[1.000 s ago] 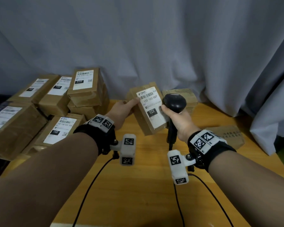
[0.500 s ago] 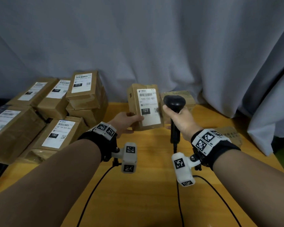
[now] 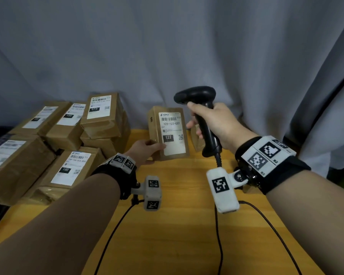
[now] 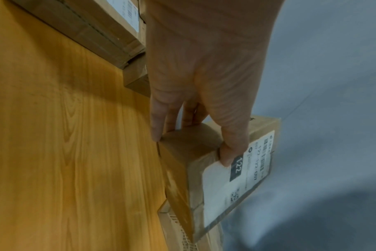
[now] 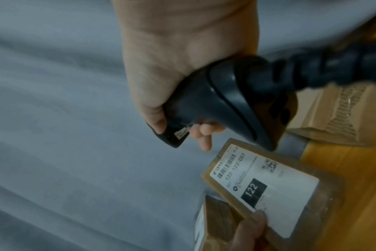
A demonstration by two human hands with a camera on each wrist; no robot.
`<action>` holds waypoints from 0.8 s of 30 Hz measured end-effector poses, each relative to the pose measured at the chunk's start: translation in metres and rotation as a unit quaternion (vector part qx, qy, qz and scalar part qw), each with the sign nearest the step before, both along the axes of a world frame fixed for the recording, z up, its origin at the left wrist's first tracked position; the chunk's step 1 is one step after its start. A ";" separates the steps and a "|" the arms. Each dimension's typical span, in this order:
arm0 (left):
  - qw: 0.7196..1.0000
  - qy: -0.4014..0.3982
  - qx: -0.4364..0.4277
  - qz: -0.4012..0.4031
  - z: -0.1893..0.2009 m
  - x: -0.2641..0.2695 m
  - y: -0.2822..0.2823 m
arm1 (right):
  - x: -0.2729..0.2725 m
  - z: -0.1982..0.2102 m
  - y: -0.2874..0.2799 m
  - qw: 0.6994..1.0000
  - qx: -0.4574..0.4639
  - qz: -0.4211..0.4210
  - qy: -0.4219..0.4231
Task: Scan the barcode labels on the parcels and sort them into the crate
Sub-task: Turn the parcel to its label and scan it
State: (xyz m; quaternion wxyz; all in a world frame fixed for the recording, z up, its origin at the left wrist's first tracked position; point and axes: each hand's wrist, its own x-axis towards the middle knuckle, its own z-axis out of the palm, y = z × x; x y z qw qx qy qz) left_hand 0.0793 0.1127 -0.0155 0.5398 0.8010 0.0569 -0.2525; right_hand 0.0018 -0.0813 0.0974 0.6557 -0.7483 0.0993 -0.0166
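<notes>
A brown cardboard parcel (image 3: 168, 133) with a white label reading 122-122-C07 stands on end at the back of the wooden table (image 3: 183, 225). My left hand (image 3: 147, 149) grips its lower left corner, thumb on the label (image 4: 225, 156), fingers behind. My right hand (image 3: 214, 122) holds a black corded barcode scanner (image 3: 197, 96) by its handle, raised to the right of and above the parcel (image 5: 264, 188), head pointing left. The scanner's handle (image 5: 215, 101) fills the right wrist view. No crate is in view.
Several labelled brown parcels (image 3: 64, 147) are stacked at the table's left. Another parcel (image 3: 197, 139) lies behind the scanner handle. A grey curtain (image 3: 167, 46) hangs behind. Black cables (image 3: 218, 245) trail across the table toward me.
The parcel has been turned upright and set lower onto the table, my left hand shifting to its bottom corner. My right hand has lifted the scanner higher and away from the label.
</notes>
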 end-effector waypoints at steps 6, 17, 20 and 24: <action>1.000 0.002 -0.028 0.008 0.002 -0.005 -0.006 | -0.003 -0.009 -0.001 0.995 -0.071 -0.009 0.072; 1.000 0.006 -0.010 0.005 -0.002 -0.008 -0.009 | 0.005 0.016 -0.003 0.988 -0.117 0.010 0.104; 1.000 0.008 -0.007 0.003 -0.003 -0.009 -0.007 | 0.006 0.020 -0.002 0.984 -0.133 0.018 0.121; 1.000 0.007 -0.001 0.003 -0.005 -0.008 -0.004 | 0.006 0.025 0.004 0.985 -0.127 0.014 0.114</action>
